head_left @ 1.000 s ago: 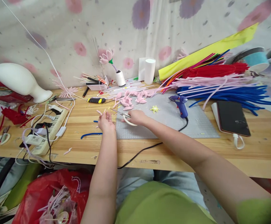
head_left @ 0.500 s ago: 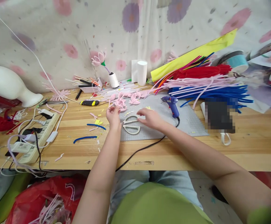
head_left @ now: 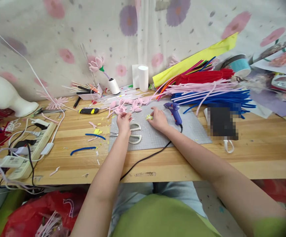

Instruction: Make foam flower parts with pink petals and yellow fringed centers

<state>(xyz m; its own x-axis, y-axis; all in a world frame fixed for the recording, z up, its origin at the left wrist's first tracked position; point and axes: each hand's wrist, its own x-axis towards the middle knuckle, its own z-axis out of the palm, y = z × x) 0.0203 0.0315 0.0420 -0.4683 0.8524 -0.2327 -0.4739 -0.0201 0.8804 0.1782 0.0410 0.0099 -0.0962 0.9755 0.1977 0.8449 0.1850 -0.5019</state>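
Observation:
White-handled scissors (head_left: 135,139) lie on the grey cutting mat (head_left: 192,131), their blades partly under my left wrist. My left hand (head_left: 124,122) is closed, pinching a thin white-tipped piece (head_left: 132,112) just in front of the pink petal shapes (head_left: 119,107). To its right, my right hand (head_left: 157,118) has its fingers closed on a small yellow-and-white tuft (head_left: 148,117) above the mat. The blue glue gun (head_left: 175,113) rests right of my right hand, its black cord running under my right forearm.
Bundled pipe cleaners (head_left: 207,87) lie at the back right, near a pixelated dark object (head_left: 222,121). A yellow-black cutter (head_left: 88,111), blue offcuts (head_left: 83,149) and a power strip (head_left: 36,144) are on the left. A flower stands in a white holder (head_left: 114,86).
My right hand has left the scissors and taken hold of the yellow tuft. The scissors now lie flat, more to the left under my left wrist. The view has shifted slightly.

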